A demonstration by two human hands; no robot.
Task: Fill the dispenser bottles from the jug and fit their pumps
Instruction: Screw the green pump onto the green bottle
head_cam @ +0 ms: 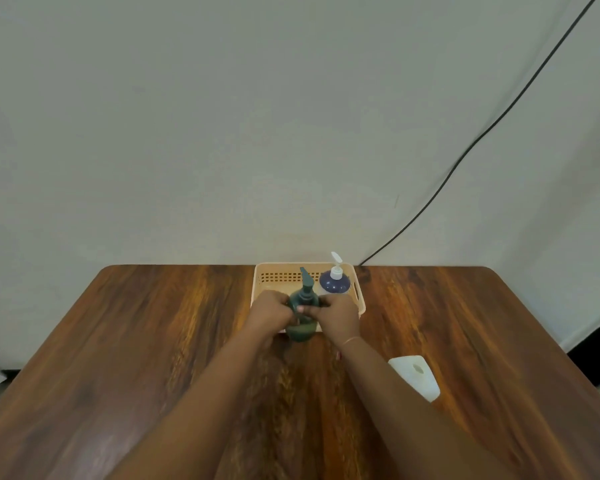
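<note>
A dark green dispenser bottle point(302, 327) with a green pump on top stands upright at the front edge of a beige basket point(278, 277). My left hand point(269, 311) grips its left side and my right hand point(338, 315) grips its right side, fingers meeting across the bottle's shoulder. Inside the basket at the back right stands a dark blue bottle point(333, 284) with a white pump fitted. The white jug point(418, 375) sits on the table to the right, partly hidden by my right forearm.
The wooden table point(153, 341) butts against a pale wall. A black cable point(465, 157) runs down the wall to the table's back edge near the basket. The table's left and right edges drop to the floor.
</note>
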